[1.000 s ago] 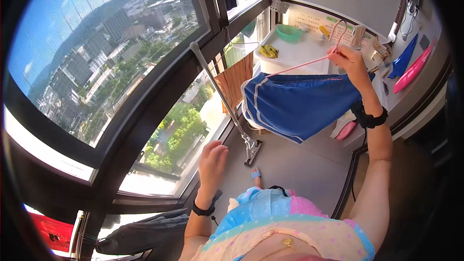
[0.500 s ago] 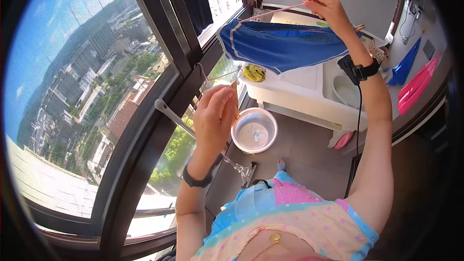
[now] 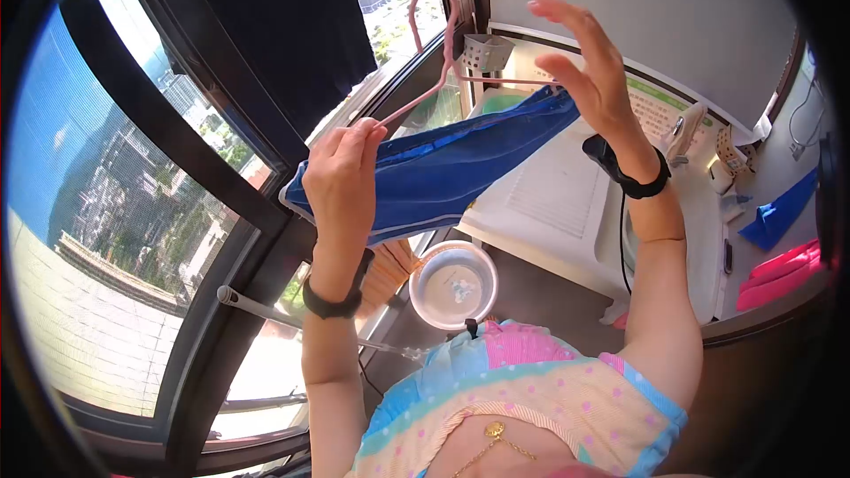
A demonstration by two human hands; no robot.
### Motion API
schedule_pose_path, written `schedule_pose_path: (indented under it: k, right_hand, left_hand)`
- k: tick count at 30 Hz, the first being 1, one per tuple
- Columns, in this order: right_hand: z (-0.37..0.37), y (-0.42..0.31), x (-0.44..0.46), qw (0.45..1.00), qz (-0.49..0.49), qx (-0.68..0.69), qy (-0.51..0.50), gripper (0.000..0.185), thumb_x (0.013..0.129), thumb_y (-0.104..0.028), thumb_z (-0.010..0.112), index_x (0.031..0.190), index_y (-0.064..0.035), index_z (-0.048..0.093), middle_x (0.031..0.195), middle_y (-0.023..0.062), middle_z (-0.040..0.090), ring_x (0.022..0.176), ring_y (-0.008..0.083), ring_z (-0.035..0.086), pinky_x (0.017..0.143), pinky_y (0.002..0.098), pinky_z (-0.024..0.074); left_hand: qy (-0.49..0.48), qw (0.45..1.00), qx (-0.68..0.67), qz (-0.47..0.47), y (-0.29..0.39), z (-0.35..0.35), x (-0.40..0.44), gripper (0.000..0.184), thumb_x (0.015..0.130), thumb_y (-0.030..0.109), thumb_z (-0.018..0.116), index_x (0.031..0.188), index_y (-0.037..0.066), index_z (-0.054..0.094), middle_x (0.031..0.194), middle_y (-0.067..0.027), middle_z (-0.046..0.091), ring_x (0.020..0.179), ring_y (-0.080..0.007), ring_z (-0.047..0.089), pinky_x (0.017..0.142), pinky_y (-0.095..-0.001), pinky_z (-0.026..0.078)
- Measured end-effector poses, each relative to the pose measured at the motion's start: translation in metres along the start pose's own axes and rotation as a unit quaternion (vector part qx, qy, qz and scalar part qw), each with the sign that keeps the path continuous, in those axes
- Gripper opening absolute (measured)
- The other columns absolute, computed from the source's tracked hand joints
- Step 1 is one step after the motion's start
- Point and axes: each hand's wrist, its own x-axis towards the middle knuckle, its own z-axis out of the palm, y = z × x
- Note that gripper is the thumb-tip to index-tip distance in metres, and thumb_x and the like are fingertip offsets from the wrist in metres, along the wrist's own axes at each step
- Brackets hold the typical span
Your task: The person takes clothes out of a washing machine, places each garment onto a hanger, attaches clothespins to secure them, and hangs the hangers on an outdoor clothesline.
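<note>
A pink clothes hanger is held up in front of me, its hook at the top. From it hangs a blue garment with white trim along the lower edge. My left hand pinches the hanger's left arm at the garment's upper left end. Beside the other end of the hanger, my right hand is raised with fingers apart and holds nothing. Whether its palm touches the garment's corner I cannot tell.
Windows with dark frames line the left side, where a dark cloth hangs. Behind the garment stands a white sink with a washboard. On the floor is a round basin. Pink gloves and a blue cloth hang at right.
My right hand has let go of the hanger's neck and opened. My left hand, earlier apart from this hanger, now grips its arm. Hanger and garment have shifted left, and my view has turned.
</note>
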Motion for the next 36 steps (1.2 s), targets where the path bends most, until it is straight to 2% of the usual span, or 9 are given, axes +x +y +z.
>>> schedule_pose_path:
  k: [2, 6, 10, 14, 17, 19, 23, 28, 36]
  right_hand:
    - [-0.029, 0.066, -0.026, 0.989, 0.069, -0.106, 0.078, 0.058, 0.089, -0.041, 0.056, 0.132, -0.0040, 0.042, 0.125, 0.0149, 0.054, 0.115, 0.0250, 0.051, 0.097, 0.0350, 0.0397]
    - [-0.026, 0.129, -0.071, 0.908, 0.335, 0.181, -0.173, 0.075, 0.086, -0.064, 0.044, 0.129, -0.0033, 0.048, 0.114, 0.0102, 0.058, 0.111, 0.0192, 0.051, 0.092, 0.0314, 0.0402]
    - [-0.003, 0.163, -0.100, 0.800, 0.382, 0.459, -0.059, 0.039, 0.091, -0.029, 0.056, 0.113, 0.0041, 0.057, 0.102, 0.0086, 0.063, 0.095, 0.0141, 0.058, 0.088, 0.0261, 0.0425]
    - [0.020, 0.177, -0.097, 0.729, 0.407, 0.548, 0.055, 0.030, 0.091, -0.026, 0.057, 0.106, -0.0009, 0.059, 0.096, 0.0076, 0.065, 0.087, 0.0145, 0.063, 0.080, 0.0272, 0.0497]
    - [0.038, 0.191, -0.081, 0.712, 0.424, 0.553, 0.093, 0.028, 0.091, -0.028, 0.057, 0.104, -0.0036, 0.060, 0.093, 0.0067, 0.066, 0.082, 0.0141, 0.064, 0.075, 0.0267, 0.0516]
    - [0.042, 0.206, -0.066, 0.721, 0.417, 0.549, 0.071, 0.026, 0.091, -0.028, 0.056, 0.102, -0.0045, 0.061, 0.090, 0.0061, 0.066, 0.079, 0.0138, 0.064, 0.072, 0.0261, 0.0525]
    - [0.047, 0.238, -0.017, 0.744, 0.400, 0.529, 0.081, 0.024, 0.092, -0.027, 0.055, 0.099, -0.0048, 0.061, 0.086, 0.0056, 0.066, 0.073, 0.0135, 0.065, 0.068, 0.0254, 0.0538]
    - [0.067, 0.274, 0.073, 0.783, 0.364, 0.497, 0.086, 0.028, 0.091, -0.030, 0.056, 0.099, -0.0038, 0.062, 0.086, 0.0055, 0.066, 0.073, 0.0135, 0.065, 0.069, 0.0246, 0.0531]
    - [0.156, 0.285, 0.207, 0.800, 0.323, 0.503, 0.051, 0.030, 0.087, -0.032, 0.063, 0.101, -0.0057, 0.064, 0.086, 0.0022, 0.065, 0.074, 0.0112, 0.062, 0.067, 0.0228, 0.0497]
  left_hand:
    - [-0.003, 0.999, -0.027, -0.035, -0.007, 0.000, 0.010, 0.014, 0.082, 0.016, 0.065, 0.090, 0.005, 0.068, 0.074, -0.0089, 0.063, 0.065, -0.0221, 0.060, 0.057, -0.0302, 0.047]
    - [-0.068, 0.988, -0.074, -0.115, -0.007, 0.004, 0.032, 0.017, 0.084, 0.014, 0.064, 0.093, 0.000, 0.066, 0.074, -0.0113, 0.062, 0.062, -0.0187, 0.060, 0.056, -0.0268, 0.045]
    - [-0.057, 0.987, -0.090, -0.116, -0.028, 0.020, 0.043, 0.019, 0.085, 0.015, 0.064, 0.096, -0.001, 0.067, 0.076, -0.0072, 0.063, 0.065, -0.0119, 0.059, 0.059, -0.0223, 0.045]
    - [-0.072, 0.983, -0.115, -0.125, -0.038, 0.034, 0.053, 0.020, 0.086, 0.015, 0.063, 0.095, -0.002, 0.067, 0.073, -0.0069, 0.063, 0.065, -0.0130, 0.060, 0.060, -0.0222, 0.047]
    - [-0.061, 0.987, -0.095, -0.115, -0.048, 0.043, 0.064, 0.024, 0.087, 0.015, 0.061, 0.107, 0.001, 0.063, 0.099, -0.0107, 0.060, 0.082, -0.0164, 0.062, 0.069, -0.0247, 0.049]
    - [0.011, 0.998, -0.030, -0.045, -0.047, 0.044, 0.068, 0.034, 0.086, 0.016, 0.063, 0.117, 0.005, 0.057, 0.124, -0.0143, 0.047, 0.107, -0.0252, 0.055, 0.086, -0.0325, 0.047]
    - [0.119, 0.988, 0.093, 0.032, -0.062, 0.035, 0.038, 0.030, 0.082, 0.012, 0.067, 0.111, 0.007, 0.058, 0.125, -0.0148, 0.045, 0.116, -0.0317, 0.048, 0.096, -0.0427, 0.041]
    - [0.017, 0.984, 0.169, 0.059, -0.103, 0.048, -0.035, 0.033, 0.076, 0.003, 0.067, 0.106, 0.011, 0.060, 0.121, -0.0124, 0.046, 0.117, -0.0316, 0.046, 0.103, -0.0503, 0.035]
    - [-0.126, 0.957, 0.261, 0.026, -0.153, 0.061, -0.091, 0.034, 0.079, 0.015, 0.067, 0.111, 0.013, 0.058, 0.131, -0.0148, 0.042, 0.126, -0.0332, 0.037, 0.106, -0.0517, 0.028]
